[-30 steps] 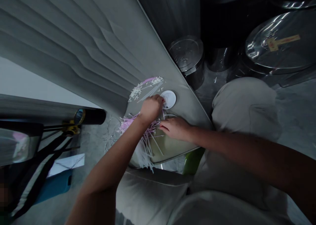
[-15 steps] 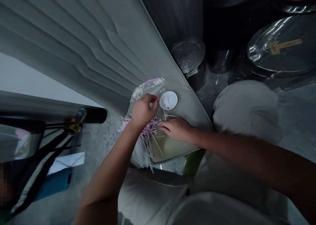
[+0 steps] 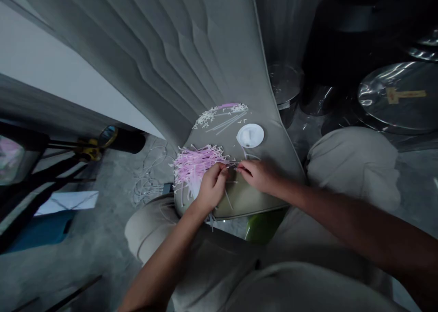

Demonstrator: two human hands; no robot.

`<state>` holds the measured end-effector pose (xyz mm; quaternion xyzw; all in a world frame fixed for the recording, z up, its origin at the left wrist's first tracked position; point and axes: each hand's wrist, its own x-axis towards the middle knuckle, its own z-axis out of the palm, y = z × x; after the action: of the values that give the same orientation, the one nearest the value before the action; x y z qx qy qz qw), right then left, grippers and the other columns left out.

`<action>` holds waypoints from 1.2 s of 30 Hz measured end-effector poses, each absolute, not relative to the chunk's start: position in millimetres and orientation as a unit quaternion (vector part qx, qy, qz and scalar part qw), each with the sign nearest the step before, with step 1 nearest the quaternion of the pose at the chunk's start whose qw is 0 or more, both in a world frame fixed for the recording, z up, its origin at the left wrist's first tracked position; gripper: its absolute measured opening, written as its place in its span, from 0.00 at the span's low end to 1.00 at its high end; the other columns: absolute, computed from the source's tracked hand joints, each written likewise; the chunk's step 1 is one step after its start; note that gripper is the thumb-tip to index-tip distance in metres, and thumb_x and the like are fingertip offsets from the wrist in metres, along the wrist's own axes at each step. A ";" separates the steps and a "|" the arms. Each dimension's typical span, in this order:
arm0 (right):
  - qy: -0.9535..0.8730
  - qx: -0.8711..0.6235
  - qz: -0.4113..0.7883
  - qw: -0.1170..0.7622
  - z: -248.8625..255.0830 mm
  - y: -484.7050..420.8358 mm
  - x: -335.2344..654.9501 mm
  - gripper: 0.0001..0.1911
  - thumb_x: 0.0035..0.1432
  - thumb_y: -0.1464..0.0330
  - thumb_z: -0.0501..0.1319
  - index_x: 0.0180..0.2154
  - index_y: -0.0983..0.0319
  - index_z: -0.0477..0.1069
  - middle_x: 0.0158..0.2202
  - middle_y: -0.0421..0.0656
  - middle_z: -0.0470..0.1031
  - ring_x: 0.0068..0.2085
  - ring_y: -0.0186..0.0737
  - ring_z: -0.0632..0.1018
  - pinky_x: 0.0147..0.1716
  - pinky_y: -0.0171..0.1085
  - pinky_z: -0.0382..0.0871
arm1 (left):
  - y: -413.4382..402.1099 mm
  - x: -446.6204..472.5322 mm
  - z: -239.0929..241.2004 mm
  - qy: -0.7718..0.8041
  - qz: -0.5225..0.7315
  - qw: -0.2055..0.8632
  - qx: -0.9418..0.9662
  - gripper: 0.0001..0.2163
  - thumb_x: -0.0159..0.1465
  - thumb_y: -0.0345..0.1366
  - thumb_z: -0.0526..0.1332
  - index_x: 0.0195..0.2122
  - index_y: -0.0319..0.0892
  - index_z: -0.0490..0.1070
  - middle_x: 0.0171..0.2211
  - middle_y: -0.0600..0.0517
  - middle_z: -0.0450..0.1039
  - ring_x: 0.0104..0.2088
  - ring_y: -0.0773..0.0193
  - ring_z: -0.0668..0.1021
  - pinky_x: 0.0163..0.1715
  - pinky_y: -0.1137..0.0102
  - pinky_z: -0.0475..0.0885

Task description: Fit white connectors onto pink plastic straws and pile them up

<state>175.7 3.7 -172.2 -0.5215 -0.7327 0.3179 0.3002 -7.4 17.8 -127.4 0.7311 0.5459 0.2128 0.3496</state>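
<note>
My left hand [image 3: 212, 185] is closed in a pinch at the right side of a pile of thin pink and white sticks [image 3: 196, 161] with small pale tips. Opposite it, my right hand [image 3: 258, 175] pinches too, its fingertips a short gap away. A thin pale stick [image 3: 234, 163] spans that gap; its ends are hidden by the fingers. Just beyond my right hand lies a round white dish [image 3: 251, 135] with a white lump in it and a narrow white strip beside it. Small white pieces [image 3: 205, 117] and long pale strips [image 3: 227, 122] lie farther back.
Everything rests on a grey padded chair seat [image 3: 246, 198] between my knees, its ribbed backrest [image 3: 185, 43] rising behind. Tangled cables [image 3: 147, 184] are on the floor at left. A clear container [image 3: 285, 84] and a large shiny lid [image 3: 404, 97] stand at right.
My left hand has come back from beside the dish toward the pile, close to my right hand. More of the pile now shows. The view has shifted and turned.
</note>
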 end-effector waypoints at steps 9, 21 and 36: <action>-0.747 -0.538 0.280 0.272 -169.6 0.7 178.1 0.12 0.67 0.65 0.52 0.36 0.62 0.72 0.30 0.42 0.77 0.31 0.35 0.74 0.33 0.34 0.60 | 2.5 -14.2 -142.3 0.510 0.253 0.401 0.718 0.16 0.70 0.42 0.47 0.30 0.42 0.66 0.28 0.52 0.70 0.32 0.64 0.73 0.36 0.69 0.67; -0.749 -0.531 0.270 0.290 -171.3 -1.9 177.7 0.11 0.66 0.67 0.53 0.41 0.61 0.73 0.37 0.44 0.80 0.35 0.37 0.78 0.37 0.35 0.67 | -1.4 -0.9 -155.1 0.542 0.259 0.394 0.696 0.12 0.67 0.39 0.50 0.28 0.42 0.66 0.23 0.54 0.69 0.26 0.66 0.71 0.28 0.71 0.64; -0.739 -0.515 0.313 0.300 -168.1 -1.4 179.5 0.10 0.65 0.68 0.55 0.43 0.60 0.74 0.39 0.43 0.81 0.39 0.37 0.80 0.42 0.36 0.72 | 4.3 -0.2 -156.0 0.545 0.275 0.417 0.673 0.13 0.67 0.38 0.50 0.27 0.42 0.65 0.22 0.55 0.68 0.25 0.67 0.70 0.27 0.71 0.63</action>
<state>179.5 -1.4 -168.1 -0.5154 -0.7393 0.3125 0.3004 -0.2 4.3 -156.0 0.6734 0.5450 0.2753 0.4168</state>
